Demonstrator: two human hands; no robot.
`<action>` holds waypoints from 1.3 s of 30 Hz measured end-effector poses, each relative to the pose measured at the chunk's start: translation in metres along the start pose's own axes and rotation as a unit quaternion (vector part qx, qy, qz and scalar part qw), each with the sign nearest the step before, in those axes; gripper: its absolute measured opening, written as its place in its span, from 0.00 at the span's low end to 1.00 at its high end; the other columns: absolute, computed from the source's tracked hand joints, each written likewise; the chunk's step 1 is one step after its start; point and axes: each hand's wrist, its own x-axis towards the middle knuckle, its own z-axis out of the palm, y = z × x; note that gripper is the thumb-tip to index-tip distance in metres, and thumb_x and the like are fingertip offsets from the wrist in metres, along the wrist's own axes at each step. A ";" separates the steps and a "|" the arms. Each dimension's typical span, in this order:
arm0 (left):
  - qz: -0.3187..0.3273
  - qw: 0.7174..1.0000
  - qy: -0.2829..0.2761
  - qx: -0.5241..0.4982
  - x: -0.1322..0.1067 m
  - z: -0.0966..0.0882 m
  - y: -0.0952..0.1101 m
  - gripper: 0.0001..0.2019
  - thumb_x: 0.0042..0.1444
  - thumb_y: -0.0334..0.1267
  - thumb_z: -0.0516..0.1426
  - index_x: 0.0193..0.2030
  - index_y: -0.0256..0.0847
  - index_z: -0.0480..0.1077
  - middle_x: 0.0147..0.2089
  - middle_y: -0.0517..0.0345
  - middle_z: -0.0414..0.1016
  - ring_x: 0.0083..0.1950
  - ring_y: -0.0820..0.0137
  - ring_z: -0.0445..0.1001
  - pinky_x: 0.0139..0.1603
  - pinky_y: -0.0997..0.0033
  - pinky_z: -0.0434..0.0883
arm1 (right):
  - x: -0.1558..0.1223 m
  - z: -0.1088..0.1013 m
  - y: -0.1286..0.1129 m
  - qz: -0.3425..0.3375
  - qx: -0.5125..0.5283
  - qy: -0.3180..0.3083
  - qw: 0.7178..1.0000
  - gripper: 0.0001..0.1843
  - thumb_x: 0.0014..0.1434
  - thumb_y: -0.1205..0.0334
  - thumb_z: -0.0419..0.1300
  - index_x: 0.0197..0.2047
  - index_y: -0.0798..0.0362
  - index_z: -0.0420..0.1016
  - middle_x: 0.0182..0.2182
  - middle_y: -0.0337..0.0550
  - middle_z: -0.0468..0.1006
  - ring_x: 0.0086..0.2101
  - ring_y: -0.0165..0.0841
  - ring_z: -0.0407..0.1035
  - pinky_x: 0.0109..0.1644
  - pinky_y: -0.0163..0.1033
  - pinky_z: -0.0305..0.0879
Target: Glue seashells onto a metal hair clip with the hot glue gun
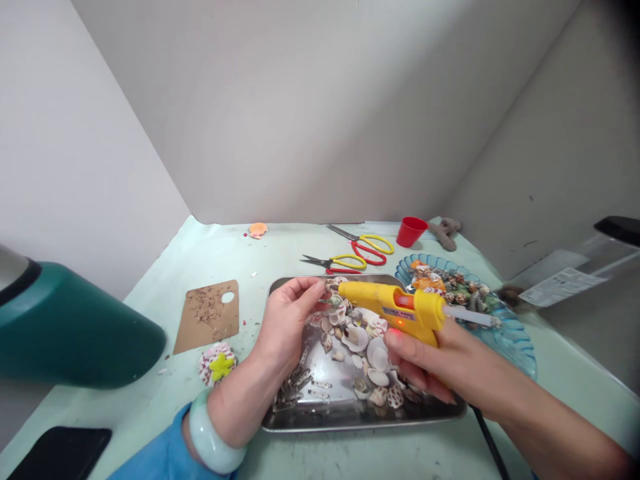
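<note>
My right hand [425, 360] is wrapped round the handle of a yellow hot glue gun [375, 297], a white glue stick [470, 315] jutting from its back end. The nozzle points left, close to the fingertips of my left hand [290, 313]. Thumb and forefinger of that left hand are pinched together on something small that I cannot make out against the shells behind. Both hands are over a metal tray [345, 423], which holds many loose seashells [377, 353] at its middle and right. Small metal clips [300, 380] lie in its left part.
Two scissors [370, 250] [345, 261] and a red cup [411, 231] stand behind the tray. At right is a blue glass dish [520, 340] of shells. Leftward are brown cardboard [207, 320], a shell flower [219, 365], a green bottle [75, 327] and a black phone [57, 453].
</note>
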 end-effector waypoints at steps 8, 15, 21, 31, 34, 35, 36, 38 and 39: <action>0.003 1.000 -0.009 0.020 0.001 -0.001 -0.001 0.08 0.46 0.36 0.64 0.30 0.34 0.72 0.31 0.58 0.73 0.30 0.75 0.71 0.34 0.75 0.69 | -0.001 0.001 -0.002 0.004 0.000 -0.003 1.000 0.27 0.55 0.37 0.54 0.21 0.53 0.62 0.14 0.33 0.62 0.14 0.21 0.53 0.18 0.30 0.46; 0.002 1.000 -0.002 0.018 0.000 0.000 0.000 0.09 0.43 0.37 0.65 0.29 0.34 0.73 0.30 0.58 0.74 0.30 0.74 0.71 0.33 0.74 0.69 | -0.002 0.000 -0.002 -0.001 0.011 0.000 1.000 0.27 0.55 0.38 0.55 0.20 0.53 0.62 0.14 0.33 0.62 0.14 0.21 0.53 0.17 0.29 0.48; 0.004 1.000 -0.010 0.027 0.001 -0.001 -0.001 0.08 0.46 0.36 0.64 0.30 0.34 0.72 0.30 0.58 0.73 0.30 0.75 0.70 0.33 0.75 0.69 | -0.002 0.001 -0.002 0.013 0.001 0.007 1.000 0.28 0.55 0.38 0.55 0.20 0.54 0.62 0.14 0.33 0.63 0.14 0.20 0.54 0.17 0.29 0.48; 0.008 0.999 0.005 0.053 0.000 0.000 0.000 0.09 0.45 0.37 0.64 0.30 0.34 0.72 0.30 0.58 0.73 0.28 0.76 0.70 0.32 0.75 0.68 | -0.002 0.000 -0.004 0.015 -0.006 0.008 1.000 0.28 0.55 0.38 0.54 0.19 0.54 0.62 0.14 0.34 0.63 0.14 0.20 0.54 0.18 0.29 0.49; 0.017 0.998 0.009 0.052 0.000 0.000 0.000 0.08 0.45 0.37 0.64 0.30 0.34 0.72 0.30 0.58 0.73 0.29 0.75 0.70 0.32 0.75 0.69 | -0.002 0.000 -0.003 0.022 -0.013 0.003 1.000 0.28 0.55 0.37 0.54 0.20 0.54 0.62 0.15 0.34 0.63 0.15 0.20 0.55 0.18 0.29 0.50; 0.018 0.998 0.008 0.055 0.000 -0.001 -0.001 0.08 0.45 0.37 0.64 0.30 0.34 0.72 0.30 0.58 0.73 0.29 0.75 0.70 0.32 0.75 0.68 | -0.003 0.000 -0.003 0.021 -0.014 0.001 1.000 0.28 0.55 0.37 0.54 0.20 0.54 0.62 0.15 0.34 0.63 0.15 0.20 0.55 0.18 0.29 0.50; 0.016 0.998 0.005 0.061 0.000 -0.001 -0.001 0.08 0.46 0.37 0.63 0.30 0.34 0.72 0.30 0.58 0.73 0.29 0.75 0.70 0.32 0.75 0.68 | -0.003 0.000 -0.003 0.020 -0.013 -0.001 1.000 0.28 0.55 0.37 0.53 0.20 0.54 0.62 0.14 0.34 0.63 0.15 0.20 0.55 0.18 0.29 0.50; 0.009 0.997 -0.002 0.074 0.000 -0.001 -0.001 0.09 0.47 0.37 0.63 0.31 0.34 0.71 0.31 0.57 0.73 0.28 0.75 0.69 0.31 0.75 0.68 | -0.003 0.001 -0.004 0.017 -0.010 -0.001 1.000 0.28 0.56 0.37 0.53 0.20 0.54 0.62 0.14 0.33 0.62 0.14 0.20 0.54 0.18 0.28 0.50; 0.005 0.997 -0.005 0.079 0.000 -0.001 -0.001 0.09 0.47 0.37 0.63 0.31 0.34 0.71 0.31 0.57 0.73 0.28 0.75 0.69 0.30 0.75 0.67 | -0.003 0.001 -0.004 0.017 -0.009 -0.001 1.000 0.28 0.56 0.37 0.53 0.20 0.54 0.62 0.14 0.33 0.62 0.14 0.20 0.54 0.18 0.28 0.49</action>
